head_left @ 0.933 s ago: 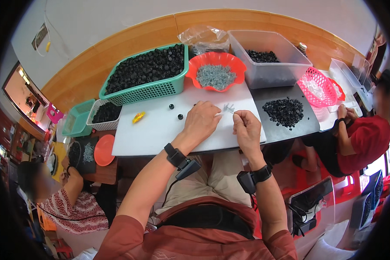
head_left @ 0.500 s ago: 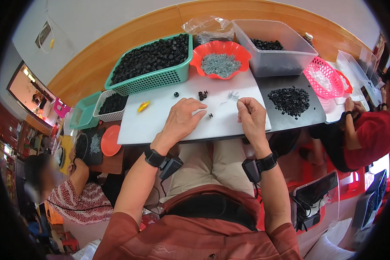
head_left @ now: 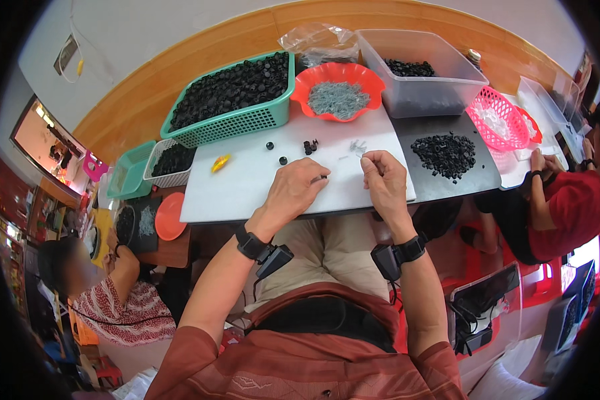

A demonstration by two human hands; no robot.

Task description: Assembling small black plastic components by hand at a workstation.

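Observation:
My left hand [head_left: 295,189] is bent over the white board [head_left: 237,190], thumb and forefinger pinched on a small black plastic part [head_left: 321,177]. To its right, my right hand [head_left: 385,181] has its thumb pressed to its curled forefinger; whatever sits between them is too small to make out. Just beyond the right fingertips lie several thin grey metal pins [head_left: 358,146]. Beyond the left hand are a round black cap [head_left: 283,161], a second black cap [head_left: 270,145] and a small cluster of black parts [head_left: 310,147].
Along the back stand a green basket [head_left: 260,119] of black parts, a red scalloped bowl [head_left: 303,90] of metal pins and a clear bin [head_left: 420,93]. Loose black parts [head_left: 443,155] lie piled at right. A yellow packet [head_left: 221,163] rests at left. Other people sit on both sides.
My left hand has come slightly nearer and right, closing on the small black part that lay on the board. A black cap beyond it has come into view. The right hand has barely shifted.

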